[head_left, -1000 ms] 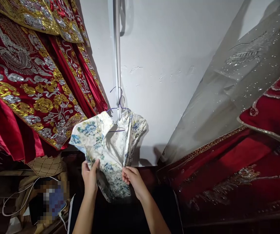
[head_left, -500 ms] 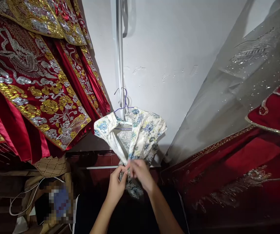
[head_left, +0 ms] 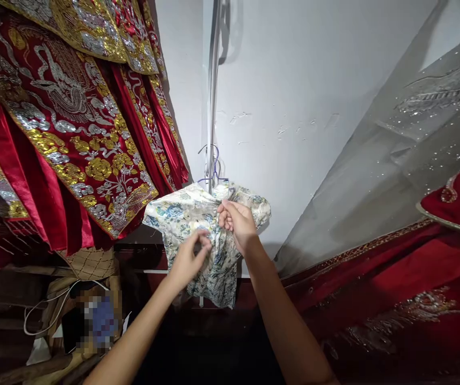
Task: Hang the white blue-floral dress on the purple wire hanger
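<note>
A short-sleeved floral shirt point(head_left: 182, 214), cream with blue flowers, hangs on a thin purple wire hanger point(head_left: 216, 163) against the wall. Its two front panels lie together down the middle. At the top of the front opening, just under the collar, my right hand point(head_left: 238, 220) has thumb and forefinger pinched on the fabric edge. Lower and to the left, my left hand point(head_left: 190, 259) is in front of the shirt, its fingers loosely curled and the thumb apart. I see nothing held in it.
Red embroidered garments point(head_left: 93, 133) with gold and silver hang at the left. A sheer sparkling veil point(head_left: 394, 144) and red beaded clothing point(head_left: 426, 267) fill the right. A metal pole point(head_left: 213, 80) runs up the white wall. At lower left lie a white cable point(head_left: 29, 326) and a dark phone-like object point(head_left: 73, 329).
Both hands have moved up from the shirt's lower front. The front panels, spread apart before, now meet. My right hand is now near the collar, and my left hand has come away from the lower front.
</note>
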Motion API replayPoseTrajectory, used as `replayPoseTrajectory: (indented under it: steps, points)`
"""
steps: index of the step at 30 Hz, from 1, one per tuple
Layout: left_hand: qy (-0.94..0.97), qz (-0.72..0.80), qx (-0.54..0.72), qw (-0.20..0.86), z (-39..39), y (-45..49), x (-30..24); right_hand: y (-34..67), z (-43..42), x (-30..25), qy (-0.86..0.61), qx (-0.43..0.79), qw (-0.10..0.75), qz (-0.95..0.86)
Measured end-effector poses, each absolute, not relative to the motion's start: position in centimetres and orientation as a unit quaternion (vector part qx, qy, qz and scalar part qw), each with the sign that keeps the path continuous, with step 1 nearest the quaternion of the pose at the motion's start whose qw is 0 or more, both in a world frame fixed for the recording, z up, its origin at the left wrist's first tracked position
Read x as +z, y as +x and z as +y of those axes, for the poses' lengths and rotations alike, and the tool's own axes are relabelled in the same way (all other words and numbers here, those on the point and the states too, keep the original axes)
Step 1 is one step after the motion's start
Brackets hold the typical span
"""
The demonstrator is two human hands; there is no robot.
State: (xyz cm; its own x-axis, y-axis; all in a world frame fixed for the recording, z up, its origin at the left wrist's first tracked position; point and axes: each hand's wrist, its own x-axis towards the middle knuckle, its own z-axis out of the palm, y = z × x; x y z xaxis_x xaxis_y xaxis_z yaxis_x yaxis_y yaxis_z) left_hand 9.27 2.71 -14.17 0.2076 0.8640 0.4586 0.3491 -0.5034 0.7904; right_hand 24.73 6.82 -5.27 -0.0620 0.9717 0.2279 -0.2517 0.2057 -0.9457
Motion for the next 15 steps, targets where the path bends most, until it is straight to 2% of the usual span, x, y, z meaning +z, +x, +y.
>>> replayPoseTrajectory:
  steps: [2,5,8,10,13,15]
  points:
    - [0.724,0.390,0.533,0.200,4.0,9.0,-9.6,24.7,6.2,-5.4,-0.360,0.497,0.565,-0.551]
    - [0.764,0.377,0.510,0.117,5.6,9.5,-4.8,24.8,6.2,-5.1,-0.354,0.439,0.545,-0.620]
    - [0.790,0.372,0.480,0.079,6.2,10.2,-3.2,25.0,7.0,-5.9,-0.370,0.389,0.550,-0.640]
    - [0.771,0.378,0.509,0.064,6.1,10.0,-3.0,25.1,7.4,-7.4,-0.398,0.377,0.538,-0.640]
    - [0.687,0.396,0.602,0.096,6.3,7.6,-3.0,25.5,7.2,-9.9,-0.442,0.390,0.499,-0.635]
    - [0.610,0.390,0.663,0.190,7.0,4.5,-3.3,26.1,6.3,-11.1,-0.447,0.411,0.483,-0.631]
